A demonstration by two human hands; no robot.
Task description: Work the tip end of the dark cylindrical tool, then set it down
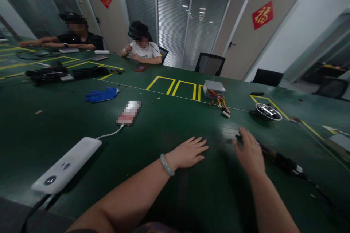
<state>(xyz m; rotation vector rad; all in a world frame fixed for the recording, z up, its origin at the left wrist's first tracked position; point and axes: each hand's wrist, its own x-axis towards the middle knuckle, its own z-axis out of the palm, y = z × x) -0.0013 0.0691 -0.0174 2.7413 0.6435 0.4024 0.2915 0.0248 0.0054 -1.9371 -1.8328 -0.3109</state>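
My left hand (188,151) lies flat on the dark green table (164,123), fingers spread, holding nothing; a pale bangle circles its wrist. My right hand (249,150) rests palm down just to its right, fingers stretched out, its fingertips touching the near end of a long black tool (281,159) that lies on the table and runs off to the right. Neither hand grips anything.
A white power strip (67,164) with a cable lies at front left. A blue glove (101,95), a metal box with coloured wires (214,88) and a steel bowl (268,111) sit farther back. Two people work at the far left side. Yellow tape marks the table.
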